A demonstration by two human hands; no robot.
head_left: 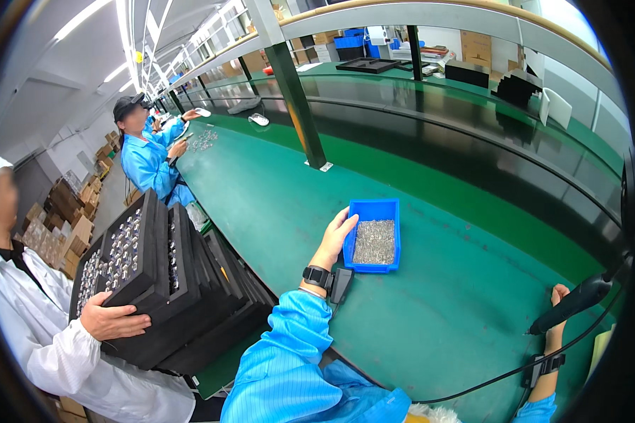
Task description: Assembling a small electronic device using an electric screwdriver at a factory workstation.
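So the left hand is resting against the left wall of a small blue bin, fingers loosely open and laid along the rim, not gripping anything. The bin sits on the green surface about mid-frame and it's full of tiny silvery metal parts, look like screws or pins but too small to tell. There's a black band with a little box strapped on that wrist, and the blue sleeve comes in from the bottom edge. The right hand is way off to the right, well apart from the bin, wrapped around a black powered screwdriver with its tip pointing down-left toward the surface and a black cable trailing off it. On the left, another person in a white coat has a hand on a tilted stack of black foam trays loaded with small shiny parts, leaning at the edge of the surface. Further up the line, a person in a blue coat and dark cap works at the same long surface with some small parts scattered in front of them.
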